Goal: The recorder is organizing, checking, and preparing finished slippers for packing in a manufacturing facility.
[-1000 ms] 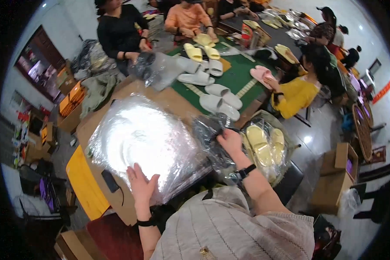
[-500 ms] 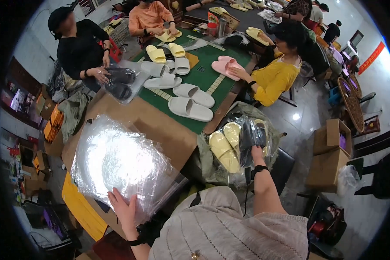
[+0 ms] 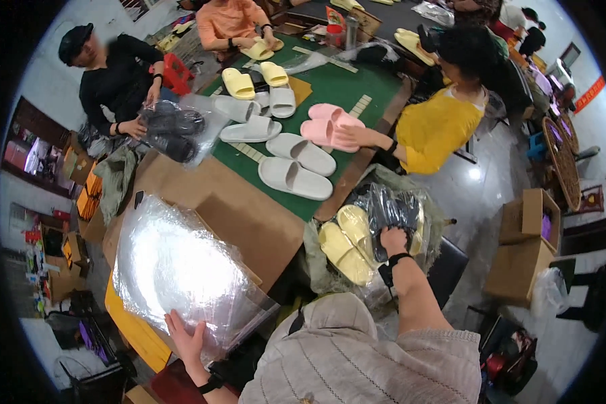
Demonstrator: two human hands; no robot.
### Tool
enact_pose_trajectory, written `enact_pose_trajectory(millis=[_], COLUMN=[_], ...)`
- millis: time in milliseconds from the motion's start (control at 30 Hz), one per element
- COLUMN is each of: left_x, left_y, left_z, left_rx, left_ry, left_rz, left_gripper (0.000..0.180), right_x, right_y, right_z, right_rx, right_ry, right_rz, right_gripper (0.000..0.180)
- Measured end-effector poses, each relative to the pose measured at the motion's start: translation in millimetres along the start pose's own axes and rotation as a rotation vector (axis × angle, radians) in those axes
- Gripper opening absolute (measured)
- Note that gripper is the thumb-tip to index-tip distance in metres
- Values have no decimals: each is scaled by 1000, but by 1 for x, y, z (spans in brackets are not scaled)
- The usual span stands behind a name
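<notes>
My left hand (image 3: 187, 337) lies with fingers spread on the near edge of a stack of clear plastic bags (image 3: 175, 262), which shines with glare. On the right, my right hand (image 3: 394, 240) is closed, its fingers curled on a pair of black slippers (image 3: 390, 210) in a clear bag. These rest in an open greenish woven sack (image 3: 314, 246). Beside them in the sack sits a bagged pair of yellow slippers (image 3: 345, 252). Another yellow edge shows to the right of the black pair.
Several grey slippers (image 3: 295, 178) lie on the green table (image 3: 303, 87), with yellow ones (image 3: 238, 83) behind. A co-worker's hand touches pink slippers (image 3: 331, 126). At left, another person holds bagged black slippers (image 3: 175, 135). Brown cardboard (image 3: 256, 205) covers the near tabletop; boxes (image 3: 518, 259) stand right.
My right hand has settled lower onto the bagged black slippers, which now lie flatter in the sack. The co-worker's pink slippers have shifted left. My left hand stays on the bags.
</notes>
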State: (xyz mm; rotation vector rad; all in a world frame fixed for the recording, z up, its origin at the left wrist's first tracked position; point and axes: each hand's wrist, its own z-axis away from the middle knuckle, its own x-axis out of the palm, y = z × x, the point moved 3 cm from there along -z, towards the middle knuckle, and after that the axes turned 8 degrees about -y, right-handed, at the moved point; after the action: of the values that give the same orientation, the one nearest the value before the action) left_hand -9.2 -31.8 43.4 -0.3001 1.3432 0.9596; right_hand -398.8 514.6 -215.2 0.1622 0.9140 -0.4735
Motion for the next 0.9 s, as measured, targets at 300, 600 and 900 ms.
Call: enact_pose_trajectory(millis=[300, 600, 900], left_x=[-11, -13, -12], left_y=[9, 7, 16], left_z=[-2, 0, -9], left_rx=[-17, -47, -104], left_ry=[11, 32, -29], left_rz=[86, 34, -11], left_gripper=[97, 100, 103], right_x=[-66, -162, -44], right_y=[-21, -226, -382], right_z=[8, 103, -11], right_rx=[-198, -871, -820], right_ry=[-182, 229, -124], right_rz=[568, 72, 158], right_gripper=[50, 27, 59])
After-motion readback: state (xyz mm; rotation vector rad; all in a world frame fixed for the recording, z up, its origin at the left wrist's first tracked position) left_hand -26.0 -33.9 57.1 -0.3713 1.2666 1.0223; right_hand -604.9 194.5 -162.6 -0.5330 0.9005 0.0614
